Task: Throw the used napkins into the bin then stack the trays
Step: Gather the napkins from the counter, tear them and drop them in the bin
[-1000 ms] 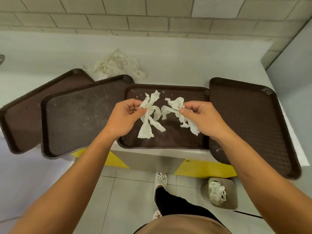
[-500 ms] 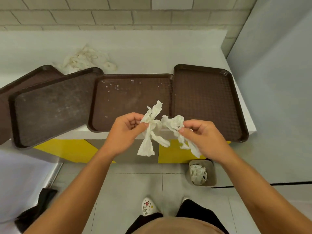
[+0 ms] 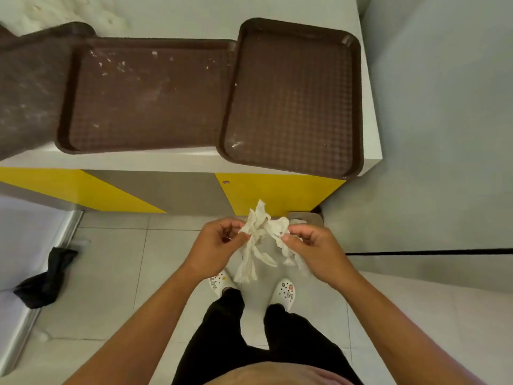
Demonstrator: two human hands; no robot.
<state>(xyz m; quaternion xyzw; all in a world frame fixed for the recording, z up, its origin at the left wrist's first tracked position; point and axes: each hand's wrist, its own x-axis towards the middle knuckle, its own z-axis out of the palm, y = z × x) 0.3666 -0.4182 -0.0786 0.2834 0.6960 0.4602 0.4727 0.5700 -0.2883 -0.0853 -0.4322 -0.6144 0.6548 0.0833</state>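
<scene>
My left hand [image 3: 215, 243] pinches a crumpled white napkin [image 3: 249, 257] whose strips hang down over the floor. My right hand [image 3: 312, 245] pinches a second crumpled napkin [image 3: 279, 232], touching the first. Both hands are below the counter's front, just in front of the small grey bin [image 3: 305, 217], which my hands and the napkins mostly hide. On the white counter lie brown trays: a right one [image 3: 294, 101] overhanging the front edge, a middle one [image 3: 144, 98] speckled with crumbs, and a left one [image 3: 25, 90] overlapping it.
A heap of white napkins [image 3: 55, 12] lies at the counter's back left. A grey wall [image 3: 444, 120] stands close on the right. A black cloth [image 3: 41, 279] lies on the tiled floor at the left, beside a metal edge. My white shoes [image 3: 284, 291] stand below my hands.
Both hands have carried the napkins off the middle tray, back over the counter's edge and down towards the bin. The view has tilted down to the floor.
</scene>
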